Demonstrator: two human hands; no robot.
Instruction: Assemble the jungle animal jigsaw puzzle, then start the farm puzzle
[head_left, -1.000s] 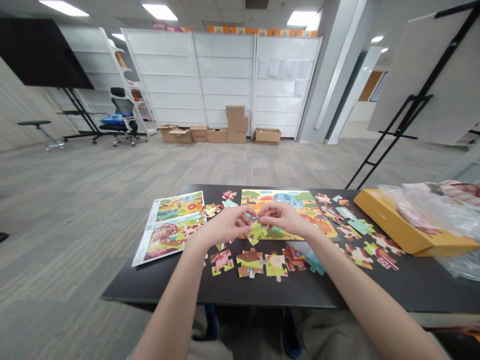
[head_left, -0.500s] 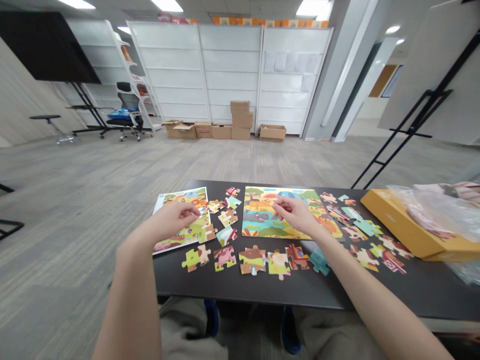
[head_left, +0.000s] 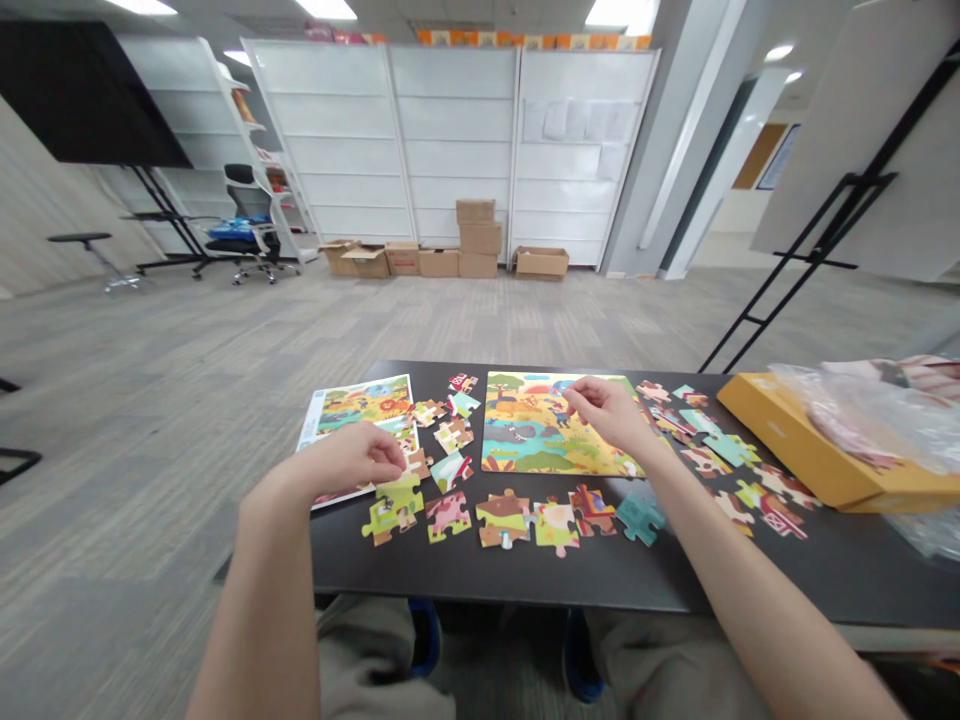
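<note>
My left hand is closed, its fingertips on a green puzzle piece that overlaps other loose pieces by the picture sheet; the thumb's grip is partly hidden. My right hand hovers over the assembled animal puzzle, fingers pinched together with nothing visible between them. Its wrist and hand cover the puzzle's right part. Along the near side lie a pink pig piece, a brown-and-green piece, a pale green piece and a teal piece.
Loose pieces lie scattered to the right of the puzzle. Beyond them, a yellow box with clear plastic wrapping stands on the black table. Cardboard boxes stand by the far white shelving.
My left hand has moved down and slightly left, and a green piece now shows below its fingertips. My right hand has shifted slightly right and away from me over the puzzle.
</note>
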